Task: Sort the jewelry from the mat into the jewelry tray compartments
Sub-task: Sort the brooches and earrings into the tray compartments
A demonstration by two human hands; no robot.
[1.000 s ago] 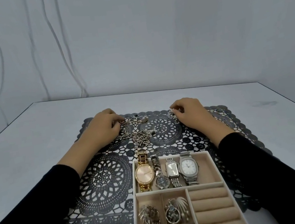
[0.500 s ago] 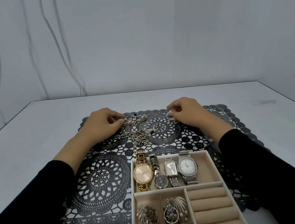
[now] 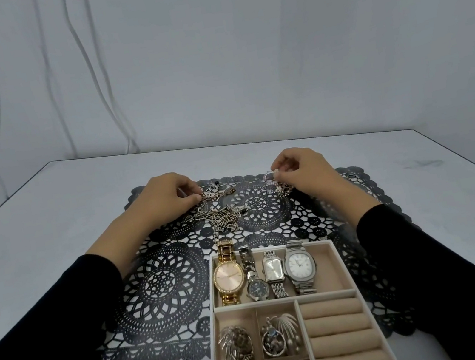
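A black lace mat [image 3: 165, 283] covers the middle of the white table. On its far part lies a pile of silver chains [image 3: 223, 216]. My left hand [image 3: 164, 201] pinches one end of a chain at the pile's left edge. My right hand [image 3: 301, 172] pinches a small silver chain piece [image 3: 278, 185] and holds it just above the mat. The beige jewelry tray [image 3: 342, 259] stands at the near edge, with several watches [image 3: 264, 269] in its top compartment, brooches [image 3: 256, 340] below them and dark beads at the bottom.
Padded ring rolls [image 3: 336, 329] fill the tray's right column. A small ring [image 3: 352, 176] lies on the mat's far right corner. Cables [image 3: 91, 63] hang down the grey wall behind the table. The table's far edge runs just beyond the mat.
My right hand has risen slightly from the mat with the small chain piece in its fingertips. My left hand stays at the pile, its fingers closed tighter on the chain end.
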